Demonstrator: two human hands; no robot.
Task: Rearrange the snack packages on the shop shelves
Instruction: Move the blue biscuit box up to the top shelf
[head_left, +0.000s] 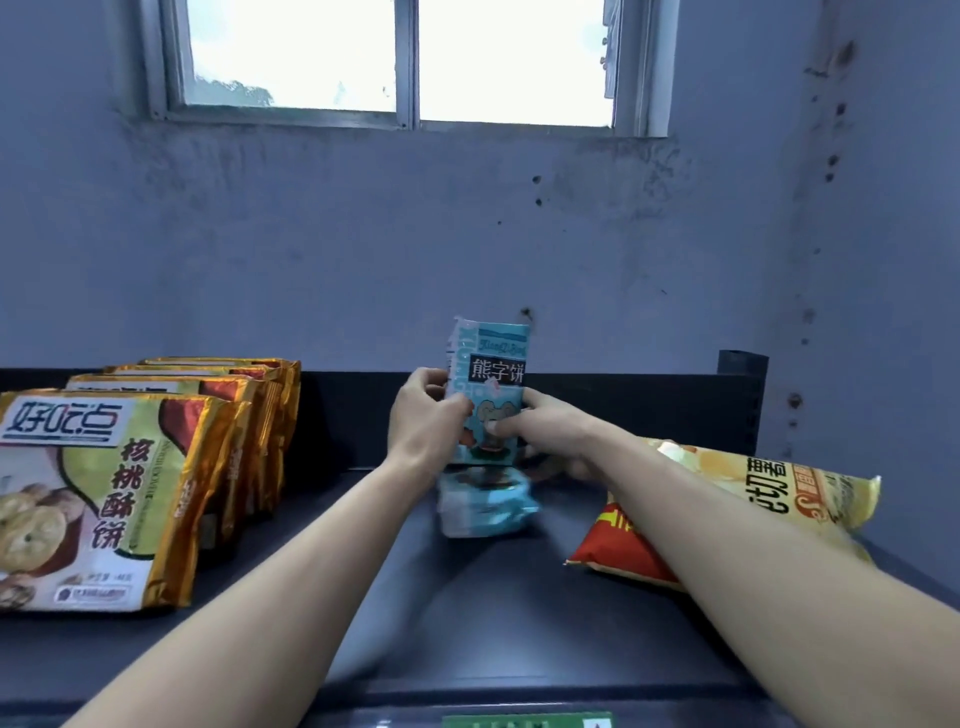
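While both hands, left hand (423, 415) and right hand (540, 421), grip an upright blue biscuit pack (491, 374), another blue pack (485, 501) lies on the shelf (467, 597) below. A chip bag (779, 499) lies under the right forearm.

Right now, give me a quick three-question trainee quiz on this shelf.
1. True or false: the chip bag lies flat on the shelf.
2. The upright blue pack is held by: A one hand, B both hands, C nothing.
3. Fill in: the gold packs stand in a row on the shelf's ___ side.
Key: 1 true. 2 B, left hand and right hand. 3 left.
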